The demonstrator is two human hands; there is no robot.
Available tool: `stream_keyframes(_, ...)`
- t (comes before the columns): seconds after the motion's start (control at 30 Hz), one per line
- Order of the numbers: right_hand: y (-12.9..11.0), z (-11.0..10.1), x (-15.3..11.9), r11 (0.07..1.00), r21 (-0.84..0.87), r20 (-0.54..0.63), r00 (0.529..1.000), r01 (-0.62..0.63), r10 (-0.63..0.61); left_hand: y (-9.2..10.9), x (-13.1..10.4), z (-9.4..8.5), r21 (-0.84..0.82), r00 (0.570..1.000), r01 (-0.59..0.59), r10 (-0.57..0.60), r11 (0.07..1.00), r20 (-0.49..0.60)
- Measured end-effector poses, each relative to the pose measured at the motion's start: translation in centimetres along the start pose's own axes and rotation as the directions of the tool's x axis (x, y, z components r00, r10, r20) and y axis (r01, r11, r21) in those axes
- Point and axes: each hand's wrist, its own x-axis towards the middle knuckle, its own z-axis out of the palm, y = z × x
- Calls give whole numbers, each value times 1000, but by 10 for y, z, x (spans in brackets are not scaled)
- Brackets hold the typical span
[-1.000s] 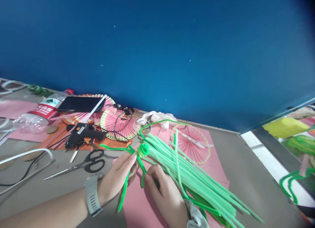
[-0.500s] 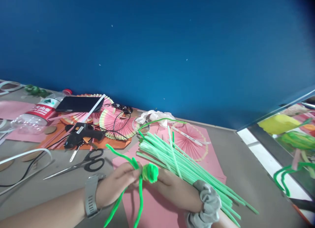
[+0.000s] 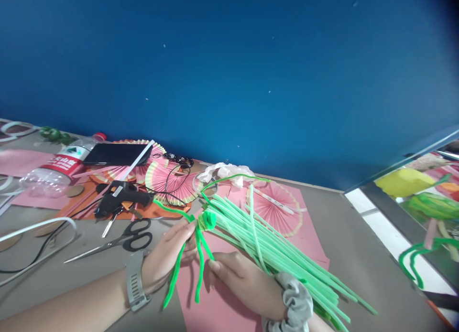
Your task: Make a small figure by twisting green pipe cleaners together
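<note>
My left hand (image 3: pixel 174 253) is closed round a green pipe cleaner figure (image 3: pixel 207 220), just below its coiled, bright green head. Several bent strands stick out from the grip: one points up and left, others hang down. My right hand (image 3: pixel 236 279) pinches the end of one strand (image 3: pixel 205 246) between thumb and fingers, below the coil. Right beside that hand lies a thick bundle of light green pipe cleaners (image 3: pixel 272 246) on pink paper (image 3: pixel 211 303). Parts of the figure inside my left palm are hidden.
Black-handled scissors (image 3: pixel 136 236) and a black glue gun (image 3: pixel 118 198) lie left of my hands. Behind them are pleated paper fans (image 3: pixel 172 181), a phone (image 3: pixel 114 154) and a plastic bottle (image 3: pixel 57 167). A marker (image 3: pixel 272 200) rests on another fan. A blue partition (image 3: pixel 229 83) stands behind.
The coiled head has moved up and left, turning more upright in my left hand. My right hand has come away from the coil and now pinches a strand lower down.
</note>
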Motion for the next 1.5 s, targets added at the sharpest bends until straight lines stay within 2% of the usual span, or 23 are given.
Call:
stream_keyframes(0.17, 4, 1, 0, 1000, -26, 26, 999, -17, 18, -1, 3, -1, -86, 998, 13, -8, 996, 59)
stream_keyframes(0.47, 4, 1, 0, 999, -39, 27, 999, -24, 25, 3, -1, 0, -109, 998, 15, -8, 994, 66)
stream_keyframes(0.7, 4, 0, 1, 1000, -5, 30, 999, -20, 20, 7, -2, 1, -55, 996, 2, 3, 999, 89)
stream_keyframes(0.87, 2, -3, 1, 999, 34, 42, 999, 12, -14, 9, -5, -2, 79, 979, -72, 55, 994, 195)
stream_keyframes(0.97, 5, -7, 3, 997, 71, 62, 997, 33, -38, 16, -11, -3, 231, 936, -114, 26, 966, 351)
stream_keyframes(1.03, 8, -11, 6, 996, 90, 73, 997, 17, -24, 23, -15, -4, 356, 879, -161, -30, 921, 475)
stream_keyframes(1.13, 10, -15, 7, 996, 81, 63, 997, -39, 33, 33, -18, -3, 543, 760, -300, -147, 784, 633)
stream_keyframes(1.2, 7, -17, 6, 995, 54, 34, 996, -86, 85, 33, -19, -3, 623, 730, -373, -197, 688, 655)
stream_keyframes(1.27, -2, -19, 1, 990, 11, -16, 990, -139, 139, 29, -19, -3, 682, 759, -383, -209, 624, 617)
stream_keyframes(1.33, -15, -20, -6, 983, -41, -78, 982, -178, 174, 22, -18, -3, 731, 809, -362, -196, 578, 555)
stream_keyframes(1.43, -37, -17, -19, 967, -138, -171, 967, -215, 191, 14, -14, 1, 767, 889, -303, -122, 565, 441)
stream_keyframes(1.5, -47, -8, -24, 903, -370, -193, 969, -218, 155, 13, -12, 6, 761, 922, -258, -82, 595, 377)
